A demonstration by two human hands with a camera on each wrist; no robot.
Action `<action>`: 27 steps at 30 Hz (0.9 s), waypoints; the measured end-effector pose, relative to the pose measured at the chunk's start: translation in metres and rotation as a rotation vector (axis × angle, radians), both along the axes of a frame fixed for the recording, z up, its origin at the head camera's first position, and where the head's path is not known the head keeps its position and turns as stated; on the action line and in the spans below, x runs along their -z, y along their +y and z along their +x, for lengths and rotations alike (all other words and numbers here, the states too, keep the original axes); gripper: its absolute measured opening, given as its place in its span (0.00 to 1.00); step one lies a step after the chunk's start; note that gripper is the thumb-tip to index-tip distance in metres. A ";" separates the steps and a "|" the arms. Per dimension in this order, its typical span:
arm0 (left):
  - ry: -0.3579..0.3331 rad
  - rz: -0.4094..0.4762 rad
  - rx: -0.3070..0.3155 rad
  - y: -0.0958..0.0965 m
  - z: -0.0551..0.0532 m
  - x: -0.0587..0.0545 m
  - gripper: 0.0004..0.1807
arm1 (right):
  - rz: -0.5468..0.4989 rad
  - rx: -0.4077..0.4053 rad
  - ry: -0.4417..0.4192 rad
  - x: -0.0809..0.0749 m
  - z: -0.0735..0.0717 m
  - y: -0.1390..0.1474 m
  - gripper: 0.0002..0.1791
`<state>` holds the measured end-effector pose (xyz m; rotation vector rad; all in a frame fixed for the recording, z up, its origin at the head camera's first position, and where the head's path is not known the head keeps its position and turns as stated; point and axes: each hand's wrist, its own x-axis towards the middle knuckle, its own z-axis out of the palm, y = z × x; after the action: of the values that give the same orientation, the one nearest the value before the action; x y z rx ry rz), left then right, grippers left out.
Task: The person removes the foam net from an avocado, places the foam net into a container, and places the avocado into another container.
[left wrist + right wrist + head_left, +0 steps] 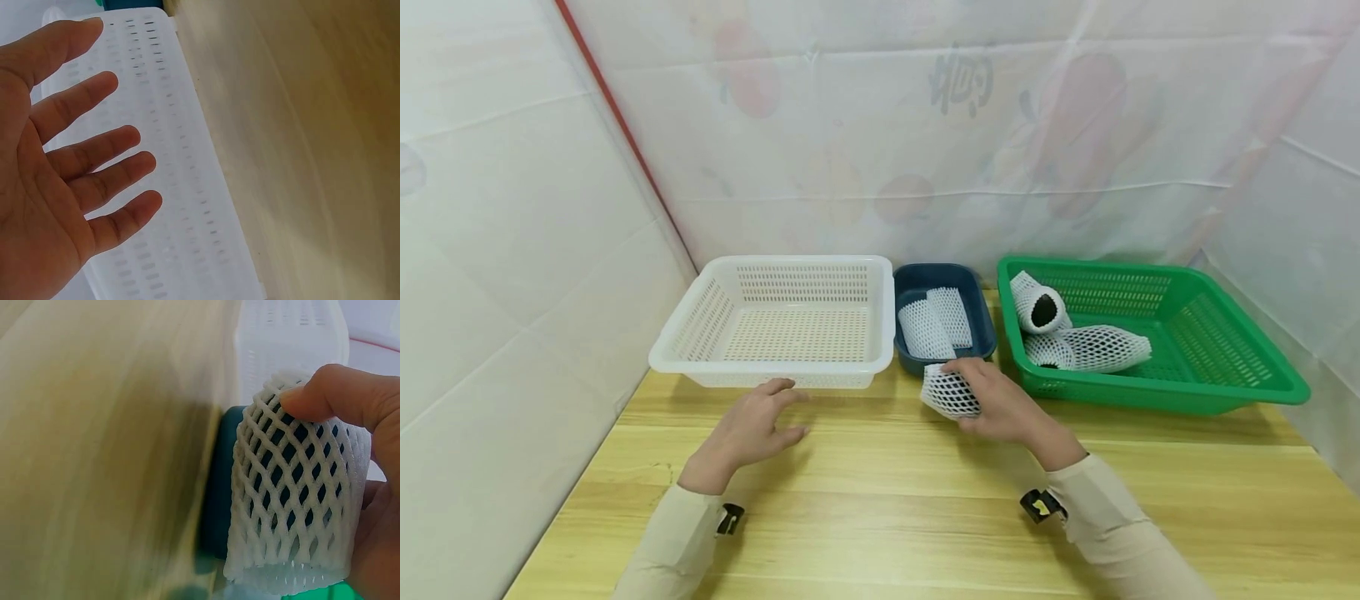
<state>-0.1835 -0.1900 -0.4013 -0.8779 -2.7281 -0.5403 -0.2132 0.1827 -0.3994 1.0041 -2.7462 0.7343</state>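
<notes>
My right hand (pixel 1000 404) holds a white foam net sleeve (pixel 950 393) just in front of the small dark blue bin (pixel 982 321). In the right wrist view the thumb presses on the diamond mesh of the foam net sleeve (pixel 290 487). Dark colour shows through its holes, and I cannot tell if anything is inside. Two white foam net sleeves (pixel 927 330) lie flat in the blue bin. By the front of the white basket (pixel 767 367) is my left hand (pixel 748 427), fingers apart and relaxed, holding nothing. The left wrist view shows its palm (pixel 40 206) beside the basket's slotted wall.
At the right a green basket (pixel 1225 333) contains several netted pieces; one foam sleeve (pixel 1026 310) shows a dark round end. The containers stand in a row at the back of the wooden table (pixel 865 517). White sheeting (pixel 850 125) hangs behind and along both sides.
</notes>
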 end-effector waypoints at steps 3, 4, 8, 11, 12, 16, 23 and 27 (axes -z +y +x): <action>-0.025 -0.002 -0.014 -0.002 -0.001 0.001 0.22 | 0.021 0.020 -0.040 0.003 -0.001 -0.001 0.38; -0.033 -0.003 -0.019 -0.002 -0.002 0.002 0.22 | 0.027 0.024 -0.053 0.005 -0.001 -0.001 0.38; -0.059 -0.008 -0.032 -0.004 -0.003 0.004 0.22 | 0.043 0.031 -0.077 0.009 -0.003 -0.001 0.38; -0.076 -0.019 -0.033 -0.005 -0.003 0.005 0.22 | 0.048 0.013 -0.071 0.012 -0.004 -0.002 0.38; -0.081 -0.021 -0.033 -0.005 -0.003 0.006 0.22 | 0.049 0.005 -0.068 0.013 -0.005 -0.002 0.38; -0.100 -0.023 -0.035 -0.005 -0.002 0.007 0.22 | 0.047 -0.018 -0.063 0.016 -0.005 -0.003 0.38; -0.117 -0.024 -0.043 -0.005 -0.001 0.008 0.22 | 0.051 -0.022 -0.073 0.016 -0.005 -0.003 0.39; -0.105 -0.028 -0.036 -0.004 0.001 0.002 0.22 | 0.053 -0.001 -0.100 0.009 -0.003 -0.002 0.41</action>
<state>-0.1821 -0.1937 -0.4036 -0.8283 -2.8464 -0.5576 -0.2160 0.1811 -0.4087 1.0052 -2.8645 0.7356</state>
